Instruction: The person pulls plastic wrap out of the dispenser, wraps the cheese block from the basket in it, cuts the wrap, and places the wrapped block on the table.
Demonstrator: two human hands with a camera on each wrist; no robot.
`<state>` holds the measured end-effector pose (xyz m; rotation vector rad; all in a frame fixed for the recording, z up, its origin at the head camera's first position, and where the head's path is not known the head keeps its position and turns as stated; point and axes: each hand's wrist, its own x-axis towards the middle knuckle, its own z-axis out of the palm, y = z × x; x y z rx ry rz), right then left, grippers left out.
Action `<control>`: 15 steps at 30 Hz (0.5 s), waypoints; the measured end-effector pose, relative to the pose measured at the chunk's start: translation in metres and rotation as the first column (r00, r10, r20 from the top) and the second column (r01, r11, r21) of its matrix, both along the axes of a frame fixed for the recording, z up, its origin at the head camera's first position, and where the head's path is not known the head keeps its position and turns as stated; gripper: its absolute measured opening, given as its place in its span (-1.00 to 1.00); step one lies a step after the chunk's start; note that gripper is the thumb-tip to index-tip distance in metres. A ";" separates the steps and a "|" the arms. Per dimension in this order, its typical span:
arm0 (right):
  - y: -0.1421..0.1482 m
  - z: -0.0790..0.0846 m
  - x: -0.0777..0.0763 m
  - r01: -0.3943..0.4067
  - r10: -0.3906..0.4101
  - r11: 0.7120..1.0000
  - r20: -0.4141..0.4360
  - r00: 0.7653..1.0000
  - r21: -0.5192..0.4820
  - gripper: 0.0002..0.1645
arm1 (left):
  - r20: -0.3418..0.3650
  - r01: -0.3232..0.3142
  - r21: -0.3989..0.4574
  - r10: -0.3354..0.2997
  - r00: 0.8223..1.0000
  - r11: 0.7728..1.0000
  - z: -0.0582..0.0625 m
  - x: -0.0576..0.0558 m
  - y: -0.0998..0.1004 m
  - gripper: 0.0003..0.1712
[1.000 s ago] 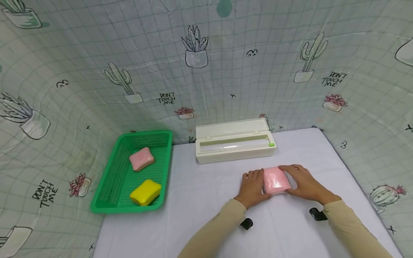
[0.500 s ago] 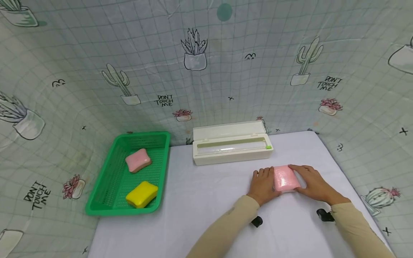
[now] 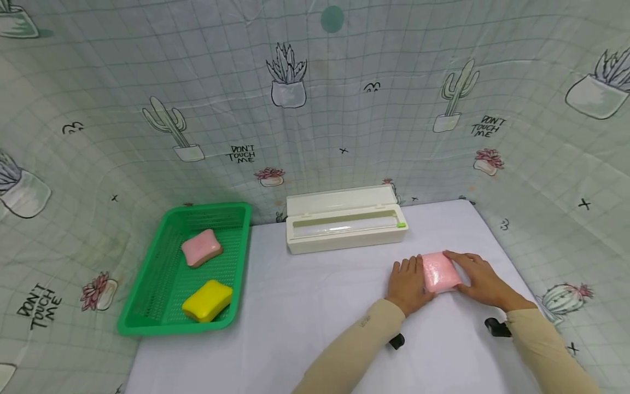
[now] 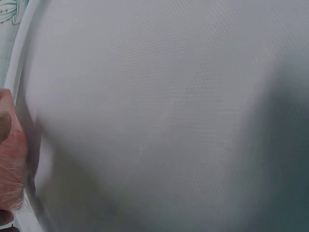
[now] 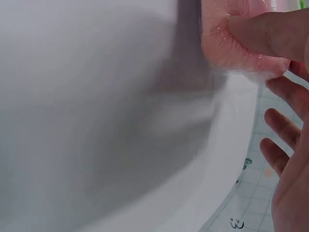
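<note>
A pink, sponge-like block (image 3: 439,272) wrapped in clear, wrinkled film is on the white table at the right. My left hand (image 3: 407,284) grips its left side, and my right hand (image 3: 479,279) holds its right side between thumb and fingers. The right wrist view shows my right thumb (image 5: 270,34) pressing into the side of the filmed block (image 5: 219,43), with fingers at its far edge. Only a strip of the block (image 4: 12,164) shows at the left border of the left wrist view, and most of my left hand is hidden there.
Behind the hands lies a white cling film dispenser (image 3: 346,239), lid raised, roll inside. At the left, a green basket (image 3: 127,323) holds a pink block (image 3: 200,247) and a yellow block (image 3: 206,301). Patterned cloth (image 3: 315,126) hangs behind and at both sides.
Both hands have carried the pink block a little to the right, away from the dispenser. The camera view has also shifted slightly to the right. Both hands keep their hold.
</note>
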<state>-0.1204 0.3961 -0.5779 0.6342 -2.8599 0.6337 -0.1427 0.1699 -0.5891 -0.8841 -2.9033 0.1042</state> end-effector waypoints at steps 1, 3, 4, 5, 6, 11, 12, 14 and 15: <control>-0.001 -0.001 0.000 -0.002 0.002 1.000 0.005 1.000 0.003 0.02 | -0.001 -0.004 -0.011 0.004 1.000 1.000 -0.001 0.001 0.000 0.13; -0.003 -0.004 -0.001 -0.003 0.003 1.000 0.033 0.999 0.005 0.01 | 0.006 -0.009 -0.020 0.009 1.000 1.000 -0.004 0.002 -0.002 0.13; -0.003 -0.005 -0.001 -0.002 0.001 1.000 0.053 0.999 0.007 0.01 | 0.010 -0.007 -0.022 0.008 1.000 1.000 -0.006 0.002 -0.003 0.13; -0.004 -0.006 -0.001 0.002 -0.002 1.000 0.076 0.997 0.011 0.01 | 0.017 -0.004 -0.019 0.004 1.000 1.000 -0.007 0.003 -0.004 0.12; -0.004 -0.007 -0.001 0.005 -0.007 1.000 0.094 0.996 0.017 0.02 | 0.025 0.001 -0.013 -0.001 1.000 1.000 -0.008 0.003 -0.005 0.12; -0.004 -0.002 -0.001 0.018 -0.021 0.999 0.135 0.991 0.027 0.02 | 0.038 0.035 0.010 -0.035 0.999 0.999 -0.010 0.001 -0.014 0.08; -0.003 -0.001 -0.001 0.019 -0.022 0.999 0.134 0.991 0.026 0.02 | 0.039 0.036 0.014 -0.037 0.999 0.999 -0.009 0.000 -0.016 0.06; -0.003 0.003 -0.001 0.020 -0.024 0.999 0.138 0.990 0.025 0.03 | 0.050 0.035 0.031 -0.037 0.998 0.999 -0.008 -0.001 -0.021 0.02; -0.003 0.006 -0.001 0.020 -0.023 0.999 0.136 0.990 0.025 0.03 | 0.055 0.034 0.041 -0.036 0.998 0.999 -0.007 -0.002 -0.025 0.00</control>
